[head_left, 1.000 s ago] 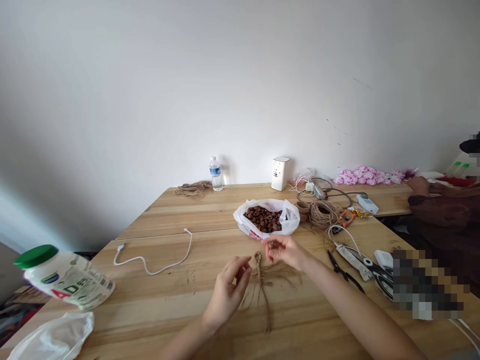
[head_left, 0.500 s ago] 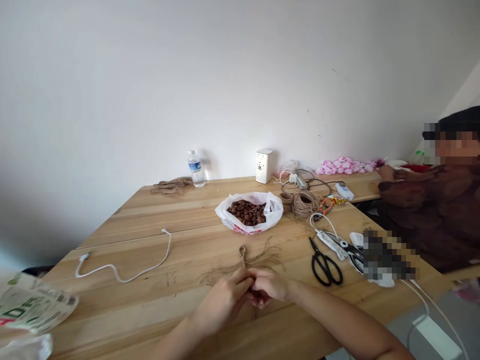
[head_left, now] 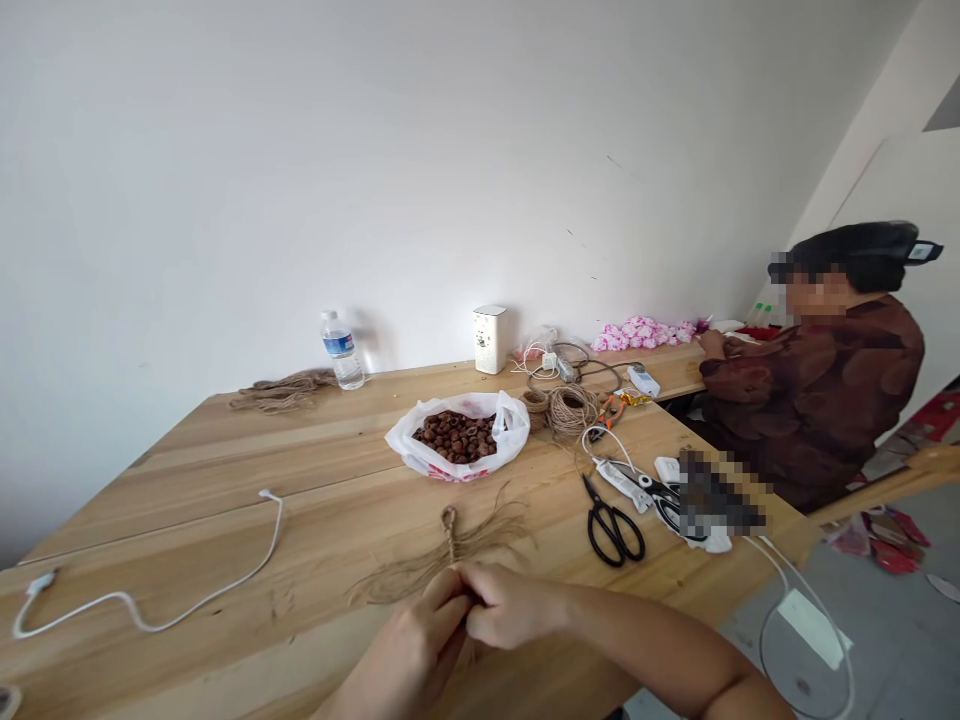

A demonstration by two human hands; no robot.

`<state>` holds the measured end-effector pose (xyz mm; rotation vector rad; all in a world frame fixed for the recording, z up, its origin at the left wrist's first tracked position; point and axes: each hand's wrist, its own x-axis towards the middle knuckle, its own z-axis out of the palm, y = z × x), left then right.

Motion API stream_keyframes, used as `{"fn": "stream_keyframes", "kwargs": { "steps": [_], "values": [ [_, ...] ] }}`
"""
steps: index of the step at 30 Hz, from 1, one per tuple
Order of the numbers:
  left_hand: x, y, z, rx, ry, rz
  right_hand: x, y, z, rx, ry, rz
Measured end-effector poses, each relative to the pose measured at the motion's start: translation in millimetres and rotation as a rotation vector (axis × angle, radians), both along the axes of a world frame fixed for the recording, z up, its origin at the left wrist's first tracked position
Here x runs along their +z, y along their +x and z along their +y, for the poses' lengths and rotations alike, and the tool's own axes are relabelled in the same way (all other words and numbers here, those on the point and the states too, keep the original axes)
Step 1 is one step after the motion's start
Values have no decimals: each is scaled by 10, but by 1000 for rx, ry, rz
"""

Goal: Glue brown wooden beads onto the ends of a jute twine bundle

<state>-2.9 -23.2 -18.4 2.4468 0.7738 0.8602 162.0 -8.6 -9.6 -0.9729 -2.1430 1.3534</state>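
A bundle of brown jute twine (head_left: 450, 545) with a knotted loop at its far end lies on the wooden table (head_left: 225, 470), its strands fanned out to both sides. My left hand (head_left: 416, 645) and my right hand (head_left: 510, 605) meet at the near end of the bundle, fingers pinched together on the strands. What lies between the fingertips is hidden. Beyond the twine stands a white plastic bag of brown beads (head_left: 457, 438).
Black scissors (head_left: 613, 525), twine coils (head_left: 570, 408), cables and a power strip lie right of the bag. A white cable (head_left: 150, 600) trails at left. A water bottle (head_left: 342, 350) and white device (head_left: 489, 338) stand by the wall. Another person (head_left: 817, 380) sits at right.
My right hand came back from near the bag and joined the left at the twine's near end. The view swung right, so the green-capped jar left the picture and the seated person came in.
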Motion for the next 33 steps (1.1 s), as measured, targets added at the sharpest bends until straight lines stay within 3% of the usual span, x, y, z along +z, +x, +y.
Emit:
{"fn": "stream_keyframes", "kwargs": {
  "steps": [5,10,15,21,25,27,33],
  "values": [
    [22,-16,28,-71,-26,-17,61,-12,-33,96,9,-5],
    [-59,-24,27,-47,-43,1,-73,-22,-72,-44,89,-100],
    [-24,23,-1,-35,-195,-52,-135,-18,-49,-78,154,-105],
    [0,-6,96,-67,-619,-198,-85,29,51,58,85,-154],
    [-42,-67,162,-190,-1020,-338,-40,118,120,159,249,-345],
    [-70,-87,185,-185,-1140,-390,-14,214,198,175,341,-428],
    [-138,-39,189,84,-1411,-497,-43,680,567,-267,344,-723]
  ]
}}
